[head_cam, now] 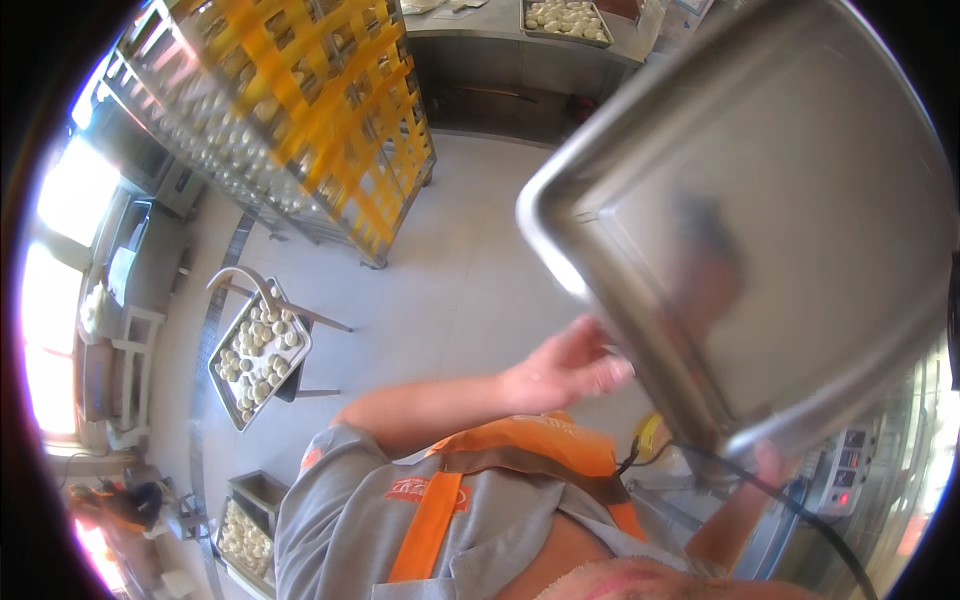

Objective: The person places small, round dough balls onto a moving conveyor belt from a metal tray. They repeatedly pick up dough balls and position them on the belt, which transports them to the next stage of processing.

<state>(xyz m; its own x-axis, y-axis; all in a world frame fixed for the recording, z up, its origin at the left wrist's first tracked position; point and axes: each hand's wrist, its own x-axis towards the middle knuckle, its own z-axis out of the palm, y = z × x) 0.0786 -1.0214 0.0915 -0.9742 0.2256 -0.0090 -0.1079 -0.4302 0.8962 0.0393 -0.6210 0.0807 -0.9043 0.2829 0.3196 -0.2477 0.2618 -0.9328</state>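
Note:
A large metal sheet pan (817, 195) is tilted up at the right, with no food on the face I see and a blurred reflection in it. My left hand (566, 371) is at its near left rim, thumb and fingers apart; blur and the rim leave it unclear whether they grip. Below the pan's lower corner, my right hand (772, 465) holds the edge, partly hidden behind the metal. I wear an orange apron (525, 442) over a grey shirt.
A rolling rack (330, 142) with yellow straps holds trays of pale dough pieces. More dough lies on a tray (262, 356) on a chair, in a container (244, 540) at lower left, and on a counter tray (566, 21). A black cable (810, 517) runs beneath the pan beside a control panel (847, 472).

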